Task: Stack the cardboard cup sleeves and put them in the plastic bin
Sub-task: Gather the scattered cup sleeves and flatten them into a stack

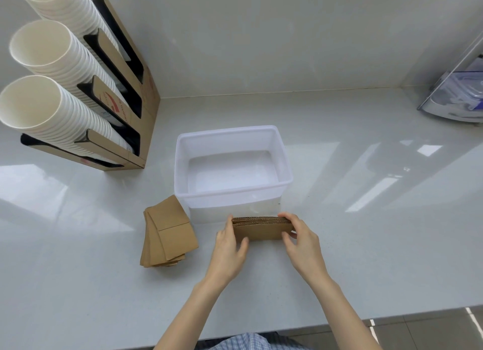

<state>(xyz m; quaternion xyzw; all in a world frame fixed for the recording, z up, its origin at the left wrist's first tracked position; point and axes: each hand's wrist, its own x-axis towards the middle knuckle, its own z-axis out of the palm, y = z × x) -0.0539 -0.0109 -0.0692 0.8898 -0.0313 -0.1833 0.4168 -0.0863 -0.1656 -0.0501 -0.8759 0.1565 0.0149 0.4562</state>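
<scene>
A stack of brown cardboard cup sleeves (261,229) stands on its long edge on the counter, just in front of the translucent plastic bin (283,166). My left hand (230,247) presses the stack's left end and my right hand (300,239) grips its right end, fingers curled over the top. The bin holds nothing. A second, fanned pile of flat sleeves (167,234) lies on the counter to the left of my hands, beside the bin's front left corner.
A cardboard organiser (136,93) with three tilted columns of white paper cups (52,62) stands at the back left. A clear lidded container (460,98) sits at the far right by the wall. The counter's front edge (339,323) runs just below my forearms.
</scene>
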